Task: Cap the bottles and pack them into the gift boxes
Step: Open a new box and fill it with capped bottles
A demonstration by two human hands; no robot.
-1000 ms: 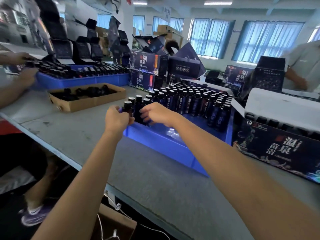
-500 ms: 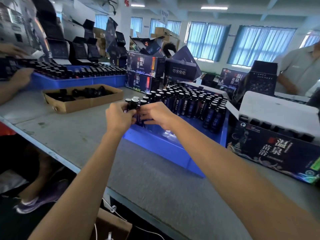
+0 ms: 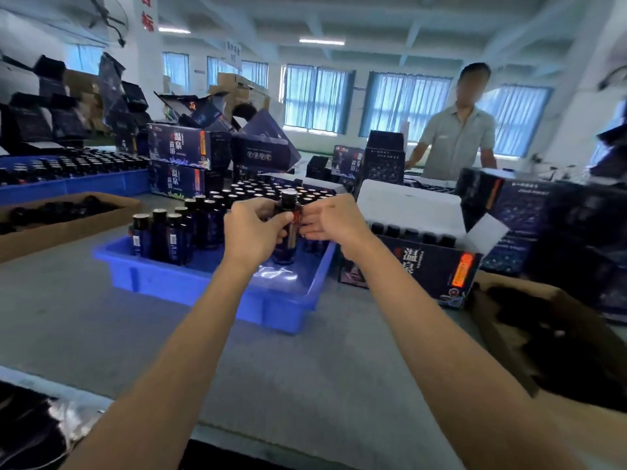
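A dark capped bottle point(image 3: 287, 232) is held upright above the blue tray point(image 3: 203, 283). My left hand point(image 3: 252, 228) grips its body from the left and my right hand point(image 3: 330, 218) pinches it from the right. More dark bottles point(image 3: 163, 235) stand in the tray, several at its near left and many further back. An open dark gift box point(image 3: 437, 266) with a white flap lies right of the tray, a row of bottle caps showing inside it.
A cardboard box of black caps point(image 3: 64, 215) sits at the left, another cardboard box point(image 3: 549, 337) at the right. A second blue tray of bottles point(image 3: 74, 184) stands far left. Stacked gift boxes point(image 3: 186, 157) rise behind. A person point(image 3: 456, 130) stands across the table.
Both hands have lifted one bottle out of the group and carried it rightward over the tray. The camera has swung right, bringing the gift box and right cardboard box nearer.
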